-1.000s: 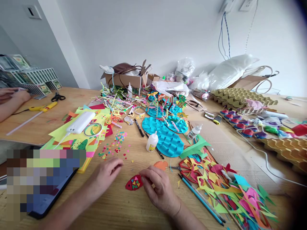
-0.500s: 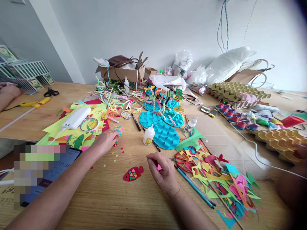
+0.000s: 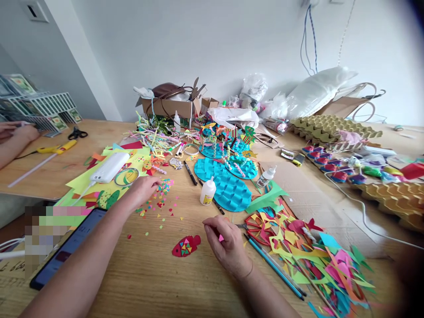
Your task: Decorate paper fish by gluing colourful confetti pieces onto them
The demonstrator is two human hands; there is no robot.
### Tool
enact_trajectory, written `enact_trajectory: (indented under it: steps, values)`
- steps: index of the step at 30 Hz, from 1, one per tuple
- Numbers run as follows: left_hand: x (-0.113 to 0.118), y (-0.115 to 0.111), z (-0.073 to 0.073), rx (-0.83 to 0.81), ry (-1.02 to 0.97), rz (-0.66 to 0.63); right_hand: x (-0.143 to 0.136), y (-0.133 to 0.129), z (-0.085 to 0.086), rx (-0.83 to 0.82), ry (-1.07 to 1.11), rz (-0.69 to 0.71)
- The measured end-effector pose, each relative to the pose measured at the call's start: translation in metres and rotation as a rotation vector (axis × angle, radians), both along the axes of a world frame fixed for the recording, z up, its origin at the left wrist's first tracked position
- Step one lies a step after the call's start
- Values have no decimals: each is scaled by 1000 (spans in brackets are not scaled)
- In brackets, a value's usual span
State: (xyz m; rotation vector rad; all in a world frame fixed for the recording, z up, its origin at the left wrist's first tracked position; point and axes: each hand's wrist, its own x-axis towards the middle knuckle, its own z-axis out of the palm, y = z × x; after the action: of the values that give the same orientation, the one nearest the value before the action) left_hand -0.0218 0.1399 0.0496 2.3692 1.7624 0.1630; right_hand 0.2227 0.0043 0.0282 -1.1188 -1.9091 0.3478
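A red paper fish [image 3: 186, 246] with small coloured triangles on its body lies flat between my hands. My left hand [image 3: 145, 190] reaches to a heap of tiny confetti pieces [image 3: 164, 187], fingertips pinched at its edge; anything between them is too small to make out. To the right of the fish, my right hand [image 3: 225, 242] hovers with thumb and forefinger pressed together, and whatever they hold is hidden. A pink scrap [image 3: 221, 238] shows beside its fingers. A white glue bottle [image 3: 207, 192] stands upright beyond my hands.
Blue oval bases [image 3: 228, 185] stand behind the glue bottle. Colourful paper scraps [image 3: 308, 251] and pencils [image 3: 274, 266] lie right. A phone [image 3: 66, 251] sits under my left forearm. At far left, another person's hands [image 3: 20, 132] are near a yellow glue gun [image 3: 59, 149].
My left hand has drawn back slightly left, uncovering more of the confetti. My right hand keeps its pinch. The whole view has shifted a little.
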Motion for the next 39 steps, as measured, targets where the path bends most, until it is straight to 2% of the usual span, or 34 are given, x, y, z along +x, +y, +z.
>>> enact_trajectory:
  steps: [9, 16, 27, 39]
  values:
    - [1, 3, -12, -82, 75, -70, 0, 1, -2, -19, -22, 48]
    - [10, -6, -8, -68, 148, -82, -1, 2, -3, -21, -35, 55]
    - [17, -6, -10, -77, 230, -53, -1, 2, -2, 1, -47, 45]
    - [18, -7, -13, -57, 221, -32, 0, 2, -3, -39, -61, 45]
